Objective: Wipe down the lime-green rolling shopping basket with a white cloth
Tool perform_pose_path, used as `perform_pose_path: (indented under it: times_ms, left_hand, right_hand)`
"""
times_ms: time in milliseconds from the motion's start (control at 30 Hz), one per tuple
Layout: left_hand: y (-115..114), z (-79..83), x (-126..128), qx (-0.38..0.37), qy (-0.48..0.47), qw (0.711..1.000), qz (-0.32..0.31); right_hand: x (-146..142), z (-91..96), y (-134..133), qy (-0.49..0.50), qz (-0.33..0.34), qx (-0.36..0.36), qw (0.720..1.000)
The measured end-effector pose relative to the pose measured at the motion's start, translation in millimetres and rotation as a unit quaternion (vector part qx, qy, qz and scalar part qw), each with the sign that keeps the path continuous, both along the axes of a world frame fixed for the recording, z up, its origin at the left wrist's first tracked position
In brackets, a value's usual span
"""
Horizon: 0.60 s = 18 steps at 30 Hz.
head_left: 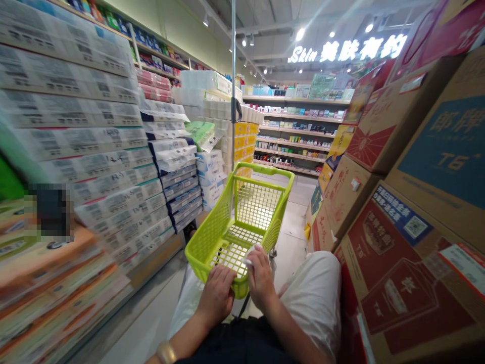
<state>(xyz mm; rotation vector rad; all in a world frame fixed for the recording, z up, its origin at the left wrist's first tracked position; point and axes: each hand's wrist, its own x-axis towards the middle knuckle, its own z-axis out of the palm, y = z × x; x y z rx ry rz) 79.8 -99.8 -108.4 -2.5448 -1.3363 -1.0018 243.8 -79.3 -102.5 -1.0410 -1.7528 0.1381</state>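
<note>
A yellow-green plastic shopping basket (207,233) with lattice walls stands in front of me, close to my knees. It looks empty, and part of a metal frame shows at its right side. My left hand (219,292) is closed over the basket's near rim, its fingers curled to the inside. A small crumpled white wipe or tissue (249,254) is pinched in my right hand (261,275), at the near right corner of the basket. Whether the wipe touches the rim I cannot tell.
Stacked wrapped packs (87,111) line the left side. Orange packs (56,283) lie nearer. Printed cardboard boxes (409,268) rise close on my right. A thin upright pole (234,60) stands behind the basket, and shelves (295,119) of small products fill the back.
</note>
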Motion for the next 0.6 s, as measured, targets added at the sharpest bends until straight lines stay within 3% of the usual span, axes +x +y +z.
perform_pose_path:
  times_ms: [133, 233, 333, 400, 467, 600]
  left_hand:
    - [-1.8, 1.1, -4.3, -0.003, -0.001, 1.000, -0.004]
    - [-2.0, 2.3, -4.1, -0.012, 0.001, 1.000, -0.011]
    - [-1.1, 1.7, -1.4, -0.015, -0.002, 1.000, -0.007]
    - [-0.3, 0.4, 0.1, -0.014, -0.004, 1.000, -0.005]
    - [0.2, -1.0, 0.2, -0.008, -0.004, 1.000, -0.009]
    - [-1.1, -1.5, -3.8, 0.010, -0.002, 1.000, -0.009]
  right_hand:
    - [-1.0, 2.0, -14.4, -0.073, 0.050, 0.010, 0.996]
    - [19.3, 9.8, 12.8, -0.082, 0.056, 0.008, 0.995]
    - [37.3, 16.3, 46.1, -0.035, 0.013, -0.007, 0.999]
    - [39.5, 17.3, 54.7, -0.008, -0.008, -0.014, 1.000]
    - [32.5, 15.0, 46.4, -0.001, -0.007, -0.017, 1.000]
    - [7.6, 5.9, -0.2, -0.041, 0.045, -0.015, 0.998]
